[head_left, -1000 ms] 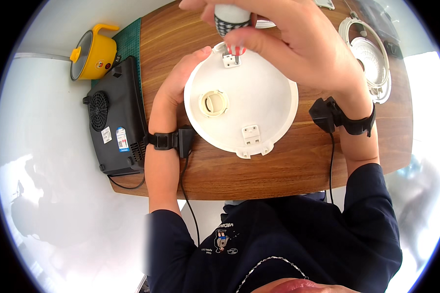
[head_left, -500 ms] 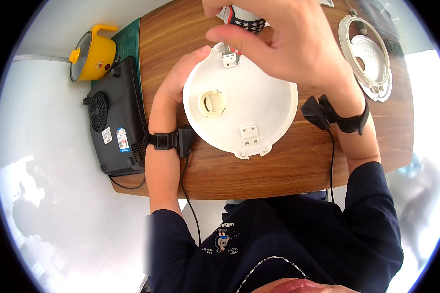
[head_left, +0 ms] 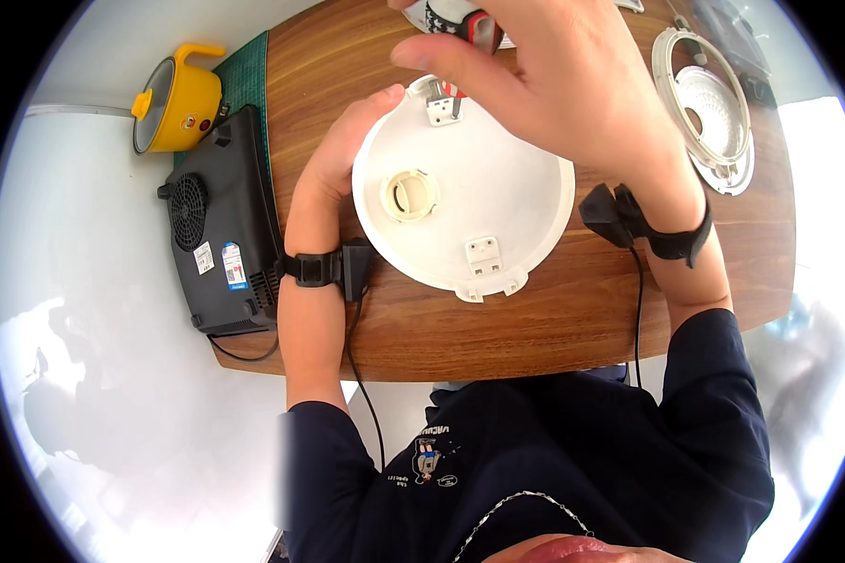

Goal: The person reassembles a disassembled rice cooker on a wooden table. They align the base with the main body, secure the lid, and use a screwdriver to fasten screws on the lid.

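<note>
A brown wooden worktop (head_left: 554,319) sits over a pale floor, and I lean in from its near edge. My right hand (head_left: 554,84) hovers above the far edge, its grip loosely curled with the forefinger stretched out to my left; a red-and-white tool (head_left: 460,21) shows just behind it, and I cannot tell whether the fingers are actually pinching it. Directly beneath that hand, slightly nearer me, is the small white bracket (head_left: 439,105) at the far rim of the round white plastic appliance lid (head_left: 469,202), so the right hand is the closer one to it. My left hand (head_left: 343,155) cups the lid's left rim, fingers closed against it.

The lid lies inner side up near the worktop's middle, smooth and shallow, with a cream round fitting (head_left: 408,195) left of centre and a second bracket (head_left: 484,253) at the near rim. Toward the far right corner rests a ribbed white inner ring plate (head_left: 709,103). Off the left edge stand a black induction cooker (head_left: 218,244) and a yellow pot (head_left: 174,98).
</note>
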The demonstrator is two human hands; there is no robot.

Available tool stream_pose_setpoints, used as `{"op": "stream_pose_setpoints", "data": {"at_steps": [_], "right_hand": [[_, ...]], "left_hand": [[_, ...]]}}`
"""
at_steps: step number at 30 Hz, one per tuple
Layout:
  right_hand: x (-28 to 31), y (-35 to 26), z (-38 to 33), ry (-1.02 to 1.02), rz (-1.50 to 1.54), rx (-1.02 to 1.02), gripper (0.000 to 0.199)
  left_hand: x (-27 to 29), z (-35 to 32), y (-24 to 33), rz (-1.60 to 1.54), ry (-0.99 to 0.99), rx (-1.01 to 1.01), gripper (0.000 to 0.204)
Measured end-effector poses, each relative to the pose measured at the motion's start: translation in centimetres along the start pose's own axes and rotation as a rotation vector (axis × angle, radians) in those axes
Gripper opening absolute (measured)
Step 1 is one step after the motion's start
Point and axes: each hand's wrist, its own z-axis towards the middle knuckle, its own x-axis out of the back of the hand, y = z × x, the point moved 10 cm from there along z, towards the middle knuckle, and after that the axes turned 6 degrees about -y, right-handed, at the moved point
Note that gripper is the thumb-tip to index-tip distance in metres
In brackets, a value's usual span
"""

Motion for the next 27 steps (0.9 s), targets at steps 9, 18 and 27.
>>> {"op": "stream_pose_setpoints", "data": {"at_steps": [9, 18, 27], "right_hand": [[1.4, 0.7, -0.2, -0.073, -0.086, 0.062, 0.035], [0.6, -0.9, 0.2, -0.014, 0.14, 0.029, 0.03], [1.7, -0.6, 0.5, 0.033, 0.293, -0.26, 0.039]], "left_hand": [[-1.7, -0.3, 1.0, -0.037, -0.004, 0.017, 0.052], [-0.8, -0.5, 0.6, 0.008, 0.008, 0.022, 0.051], [-0.4, -0.7, 0.2, -0.031, 0.006, 0.037, 0.051]]}}
